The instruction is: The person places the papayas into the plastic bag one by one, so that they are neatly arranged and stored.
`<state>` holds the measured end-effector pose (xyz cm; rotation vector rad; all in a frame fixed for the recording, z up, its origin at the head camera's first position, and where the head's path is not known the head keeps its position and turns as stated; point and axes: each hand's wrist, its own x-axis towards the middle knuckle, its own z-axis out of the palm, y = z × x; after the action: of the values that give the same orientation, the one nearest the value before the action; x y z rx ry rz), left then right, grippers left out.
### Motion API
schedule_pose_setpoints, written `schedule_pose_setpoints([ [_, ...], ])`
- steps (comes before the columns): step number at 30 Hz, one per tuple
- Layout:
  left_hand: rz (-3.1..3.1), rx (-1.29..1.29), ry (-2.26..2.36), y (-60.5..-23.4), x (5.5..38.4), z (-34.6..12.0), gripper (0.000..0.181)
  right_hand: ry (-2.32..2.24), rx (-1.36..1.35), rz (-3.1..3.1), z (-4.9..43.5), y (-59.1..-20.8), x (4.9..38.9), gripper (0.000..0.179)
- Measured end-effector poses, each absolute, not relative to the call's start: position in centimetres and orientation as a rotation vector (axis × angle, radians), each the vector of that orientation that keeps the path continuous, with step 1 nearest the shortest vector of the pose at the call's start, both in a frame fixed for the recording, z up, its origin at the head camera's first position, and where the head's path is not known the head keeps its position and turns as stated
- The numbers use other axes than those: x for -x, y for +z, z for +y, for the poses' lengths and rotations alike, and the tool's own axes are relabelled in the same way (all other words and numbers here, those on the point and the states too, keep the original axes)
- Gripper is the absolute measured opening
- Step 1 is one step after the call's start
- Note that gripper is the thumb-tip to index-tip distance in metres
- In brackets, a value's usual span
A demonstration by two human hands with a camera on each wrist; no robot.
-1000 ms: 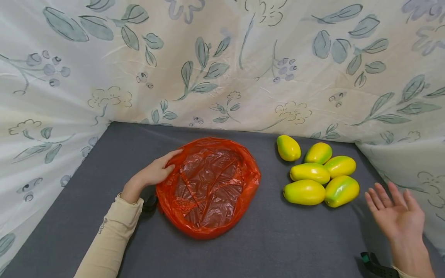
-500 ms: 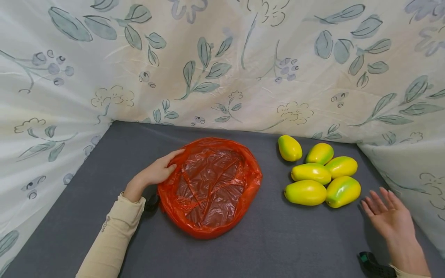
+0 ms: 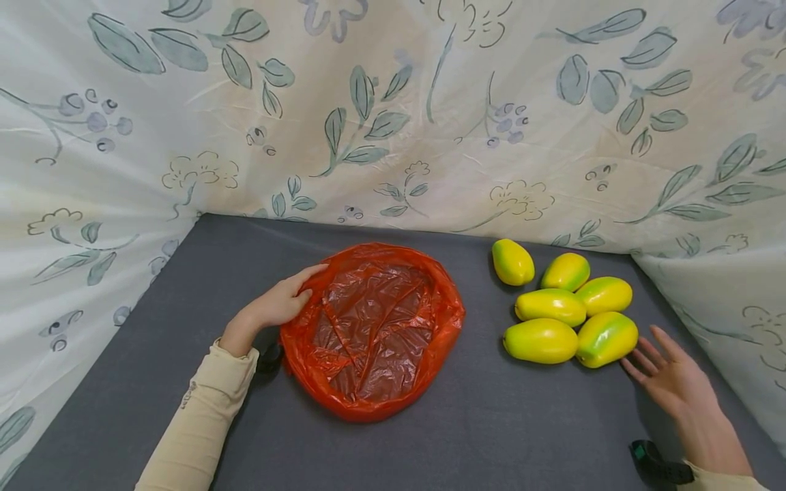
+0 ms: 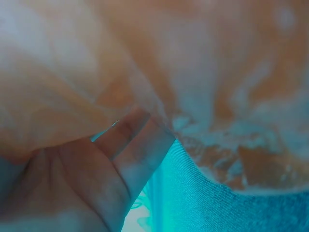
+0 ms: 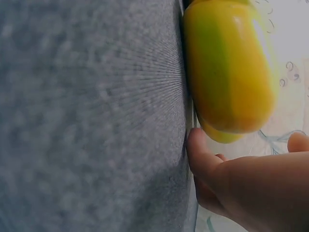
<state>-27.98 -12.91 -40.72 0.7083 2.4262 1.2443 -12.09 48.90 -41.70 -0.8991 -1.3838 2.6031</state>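
A red plastic bag [image 3: 372, 331] lies opened out on the dark grey cloth, its rim rolled into a ring. My left hand [image 3: 278, 300] holds the left side of that rim, the thumb toward the inside. In the left wrist view the bag [image 4: 217, 72] covers part of the fingers [image 4: 145, 150]. To the right lie several yellow-green papayas [image 3: 550, 306]. My right hand [image 3: 678, 382] has its palm turned partly up and its fingers relaxed, beside the front right papaya [image 3: 608, 339]. In the right wrist view, a small gap shows between the fingertips [image 5: 197, 137] and that papaya [image 5: 229, 67].
A dark grey cloth [image 3: 485, 423] covers the table. Floral curtains [image 3: 393, 116] rise along its back and both sides. One papaya [image 3: 512, 262] lies a little apart from the others, toward the back. A black band [image 3: 660, 464] is on my right wrist.
My right hand has moved left toward the front right papaya, its fingertips coming close to it. The left hand stays on the bag's rim. The view has shifted slightly.
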Motion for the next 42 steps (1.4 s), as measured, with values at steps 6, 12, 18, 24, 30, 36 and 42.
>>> schedule_pose_setpoints([
  [6, 2.471, -0.725, 1.184, -40.7, 27.9, -12.9, 0.055, 2.456, 0.976, -1.61, 47.8, -41.5, 13.0, 0.077],
  [12, 2.478, -0.734, 1.176, -40.7, 27.8, -12.9, 0.054, 2.463, 0.836, -1.763, 47.6, -41.7, 13.1, 0.076],
  [18, 2.516, -0.766, 1.145, -40.9, 27.8, -13.0, 0.054, 2.375, 0.863, -1.921, 47.1, -41.2, 13.6, 0.089],
  [24, 2.537, -0.801, 1.127, -40.9, 27.8, -13.1, 0.055, 2.31, 0.871, -2.077, 47.0, -41.0, 13.6, 0.082],
  [30, 2.544, -0.811, 1.124, -40.9, 27.9, -13.1, 0.055, 2.236, 0.899, -2.168, 47.0, -40.9, 13.7, 0.082],
  [36, 2.547, -0.809, 1.116, -40.8, 27.9, -13.1, 0.054, 2.194, 0.874, -2.203, 47.5, -41.5, 13.7, 0.089],
  [42, 2.536, -0.798, 1.12, -40.8, 28.0, -13.2, 0.055, 2.163, 1.019, -2.043, 48.6, -42.2, 13.8, 0.089],
])
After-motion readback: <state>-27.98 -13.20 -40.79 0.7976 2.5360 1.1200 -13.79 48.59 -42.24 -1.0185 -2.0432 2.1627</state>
